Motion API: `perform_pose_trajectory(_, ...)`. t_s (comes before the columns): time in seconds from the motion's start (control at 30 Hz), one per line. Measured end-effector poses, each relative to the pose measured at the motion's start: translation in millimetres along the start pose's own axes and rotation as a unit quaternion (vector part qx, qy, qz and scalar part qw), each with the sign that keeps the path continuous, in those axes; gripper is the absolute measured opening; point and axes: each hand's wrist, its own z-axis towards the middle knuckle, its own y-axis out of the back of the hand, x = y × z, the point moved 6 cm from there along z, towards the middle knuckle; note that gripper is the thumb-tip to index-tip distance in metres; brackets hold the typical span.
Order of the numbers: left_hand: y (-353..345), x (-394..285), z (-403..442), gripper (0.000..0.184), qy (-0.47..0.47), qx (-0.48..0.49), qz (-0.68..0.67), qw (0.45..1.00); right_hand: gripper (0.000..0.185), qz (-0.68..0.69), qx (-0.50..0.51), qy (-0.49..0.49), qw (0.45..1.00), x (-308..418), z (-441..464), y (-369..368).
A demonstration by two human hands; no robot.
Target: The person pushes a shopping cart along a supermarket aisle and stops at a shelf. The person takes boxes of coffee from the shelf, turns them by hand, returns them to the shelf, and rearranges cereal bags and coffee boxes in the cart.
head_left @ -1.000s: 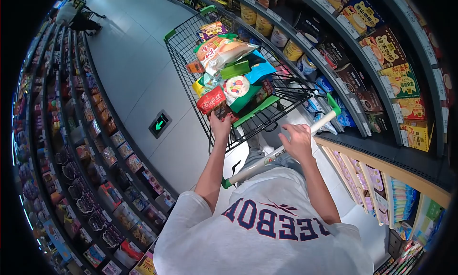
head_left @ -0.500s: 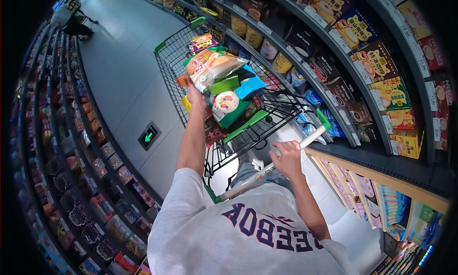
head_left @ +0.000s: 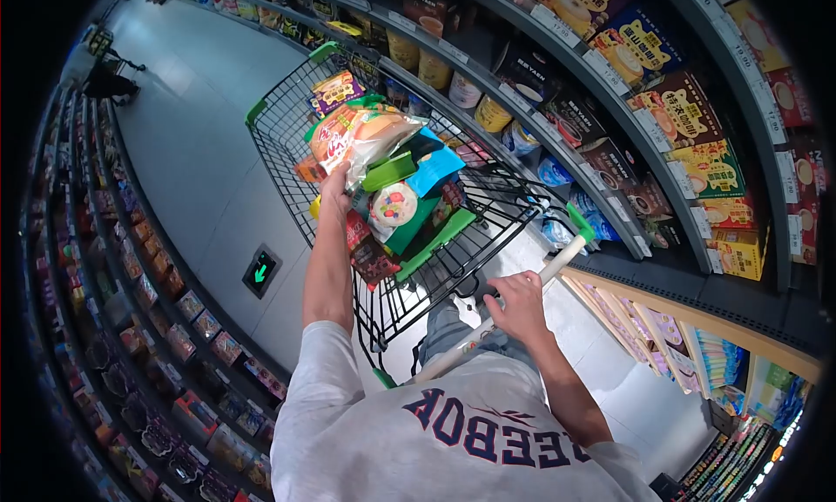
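Observation:
My left hand [head_left: 335, 187] reaches into the shopping cart [head_left: 274, 145] and grips the lower edge of a clear bag of bread [head_left: 357, 134]; its fingertips are partly hidden. Around the bread lie a purple pack [head_left: 337, 93], a blue pack [head_left: 435, 169], a green pack [head_left: 389, 171], a round-topped green container [head_left: 394, 204] and a red-brown pack [head_left: 369, 251]. My right hand [head_left: 519, 300] is above the cart's pale handle bar [head_left: 564, 256], near its green end, with loosely curved fingers and nothing visible in them.
Curved shelves with boxes [head_left: 675, 110] and cans line the right side, close to the cart. Shelves of small packs [head_left: 178, 341] run along the left. A person [head_left: 109, 77] is far up the aisle. A floor sign [head_left: 261, 270] glows green left of the cart.
My left hand has left the red pack near the cart's close edge and moved forward to the bread bag. The cart now appears further left in view. My right hand stays by the handle.

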Motion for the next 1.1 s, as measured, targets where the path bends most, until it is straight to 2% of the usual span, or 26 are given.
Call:
perform_pose_trajectory(0.03,-3.8,-3.7,-6.1,0.036,-0.003,-0.005,-0.013,1.000,0.022,-0.004,-0.004,0.002,1.000,-0.6,-0.1,0.2)
perform_pose_trajectory(0.13,5.3,9.5,51.0,0.034,-0.101,0.015,-0.012,0.995,0.023,-0.006,-0.014,0.005,1.000,-1.4,1.3,1.3)
perform_pose_trajectory(0.2,-12.2,4.1,46.7,0.035,-0.125,0.061,-0.070,0.988,0.023,0.004,-0.012,0.000,1.000,-4.1,0.8,0.2)
perform_pose_trajectory(0.3,-36.5,-20.0,3.5,0.035,-0.142,0.115,-0.130,0.975,0.022,0.008,-0.016,0.006,1.000,-3.9,1.8,2.2)
perform_pose_trajectory(0.4,-55.5,-39.1,-84.8,0.035,-0.135,0.141,-0.132,0.972,0.022,0.003,-0.014,0.007,1.000,-4.1,2.6,4.4)
perform_pose_trajectory(0.47,-56.4,-36.4,-128.5,0.033,-0.155,0.228,-0.127,0.953,0.023,0.006,-0.021,0.011,1.000,-5.1,4.1,3.7)
perform_pose_trajectory(0.57,-50.4,-25.0,-205.4,0.032,-0.130,0.271,-0.183,0.936,0.030,0.017,-0.009,0.021,1.000,-9.6,4.1,-1.2)
perform_pose_trajectory(0.7,-23.7,14.6,-233.3,0.041,-0.048,0.352,-0.264,0.897,0.045,0.002,-0.012,0.051,0.999,-6.7,11.0,1.7)
perform_pose_trajectory(0.8,-9.7,42.5,-247.7,0.051,-0.021,0.422,-0.291,0.858,0.048,-0.024,-0.044,0.096,0.994,-10.1,18.5,-5.9)
perform_pose_trajectory(0.83,-9.0,42.5,-263.8,0.054,-0.031,0.443,-0.290,0.848,0.043,0.038,-0.031,0.102,0.994,-6.1,24.7,2.0)
perform_pose_trajectory(0.93,3.5,67.6,-280.9,0.055,-0.068,0.483,-0.288,0.824,0.031,0.189,-0.004,-0.007,0.982,-21.7,42.5,-5.7)
perform_pose_trajectory(0.97,13.3,80.7,-279.4,0.058,-0.094,0.471,-0.241,0.844,0.042,0.249,0.081,-0.058,0.963,-25.9,51.9,-7.4)
perform_pose_trajectory(1.07,17.4,95.0,-303.0,0.063,0.040,0.543,-0.385,0.745,0.059,0.435,0.184,-0.129,0.872,-29.9,66.2,-19.9)
perform_pose_trajectory(1.1,16.4,95.7,-306.0,0.065,0.058,0.547,-0.396,0.735,0.069,0.515,0.226,-0.103,0.821,-15.6,68.2,-22.1)
